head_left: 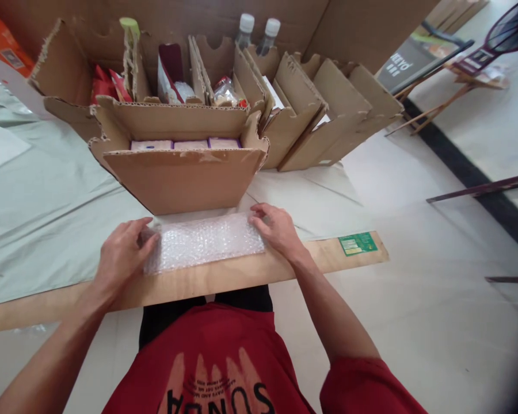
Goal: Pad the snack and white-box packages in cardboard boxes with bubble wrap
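Note:
A strip of clear bubble wrap lies flat at the table's near edge, in front of an open cardboard box. My left hand rests on the wrap's left end with fingers curled over it. My right hand presses on the wrap's right end, fingers spread flat. Inside the box I see the tops of three pale pink and purple packets in a row.
Behind the box stand several cardboard bins with red packets, bagged goods and two capped bottles. A pale green cloth covers the table; its wooden edge carries a green label. White floor lies to the right.

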The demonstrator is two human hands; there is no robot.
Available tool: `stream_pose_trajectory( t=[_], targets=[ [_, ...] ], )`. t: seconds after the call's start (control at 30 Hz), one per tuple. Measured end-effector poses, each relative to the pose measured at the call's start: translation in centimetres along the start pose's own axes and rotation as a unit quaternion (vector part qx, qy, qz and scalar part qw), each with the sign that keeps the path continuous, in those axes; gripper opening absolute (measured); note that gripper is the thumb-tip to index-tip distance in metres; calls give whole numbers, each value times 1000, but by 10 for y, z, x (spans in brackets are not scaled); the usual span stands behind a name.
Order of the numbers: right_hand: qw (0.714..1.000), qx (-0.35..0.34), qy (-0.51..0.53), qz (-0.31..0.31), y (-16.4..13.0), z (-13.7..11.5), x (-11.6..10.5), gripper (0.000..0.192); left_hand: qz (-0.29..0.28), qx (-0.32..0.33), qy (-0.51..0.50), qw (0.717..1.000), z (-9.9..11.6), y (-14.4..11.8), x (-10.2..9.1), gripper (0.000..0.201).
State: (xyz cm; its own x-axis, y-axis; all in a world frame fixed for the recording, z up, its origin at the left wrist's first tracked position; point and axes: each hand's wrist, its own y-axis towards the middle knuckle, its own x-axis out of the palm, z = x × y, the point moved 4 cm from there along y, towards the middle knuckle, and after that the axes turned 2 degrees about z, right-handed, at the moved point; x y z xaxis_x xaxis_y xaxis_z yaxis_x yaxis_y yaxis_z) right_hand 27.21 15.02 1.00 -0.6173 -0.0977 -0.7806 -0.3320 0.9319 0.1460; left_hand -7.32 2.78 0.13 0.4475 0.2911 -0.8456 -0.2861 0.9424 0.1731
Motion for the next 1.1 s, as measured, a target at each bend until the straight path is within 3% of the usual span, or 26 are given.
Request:
stream_pose_trajectory(
  t=[0.1, 0.17, 0.27, 0.33, 0.4, 0.47, 0.53, 0.63, 0.7, 0.77, 0.87, 1.0, 1.1],
  targets=[
    [996, -22, -77, 50, -6, 4, 2, 30, 55, 59, 26, 996, 4, -8, 0, 42],
    [990, -74, -107, 54, -14, -12, 8, 30, 81, 141, 38, 986, 16, -21, -1, 46],
    [974, -196, -108, -22, -23, -56, 42, 33, 52, 266, 42, 962, 37, -40, 10, 58],
    [955, -260, -106, -94, -25, -82, 71, 39, 13, 303, 65, 951, 42, -47, 26, 56],
    [942, -285, -112, -137, -25, -89, 91, 44, -22, 294, 94, 951, 39, -49, 41, 54],
    [943, -273, -128, -141, -28, -75, 90, 46, -52, 270, 105, 956, 31, -50, 49, 56],
    [954, -226, -153, -121, -35, -42, 71, 44, -67, 256, 103, 959, 24, -51, 50, 57],
    [971, -116, -204, -49, -47, 12, 24, 38, -67, 275, 103, 953, 22, -53, 46, 56],
    [973, -73, -220, 1, -51, 30, -2, 35, -51, 281, 85, 955, 21, -52, 40, 54],
    [975, -74, -207, 18, -47, 30, -13, 34, -9, 262, 61, 963, 15, -44, 31, 51],
    [979, -103, -174, -21, -27, 10, -3, 39, 52, 205, 65, 975, -1, -24, 21, 40],
    [979, -85, -163, -84, 4, -7, 24, 43, 21, 134, 94, 986, -21, 2, 26, 39],
    [986, -67, -125, -88, 12, -6, 34, 25, -1, 110, 81, 991, -23, 10, 31, 32]
  ],
)
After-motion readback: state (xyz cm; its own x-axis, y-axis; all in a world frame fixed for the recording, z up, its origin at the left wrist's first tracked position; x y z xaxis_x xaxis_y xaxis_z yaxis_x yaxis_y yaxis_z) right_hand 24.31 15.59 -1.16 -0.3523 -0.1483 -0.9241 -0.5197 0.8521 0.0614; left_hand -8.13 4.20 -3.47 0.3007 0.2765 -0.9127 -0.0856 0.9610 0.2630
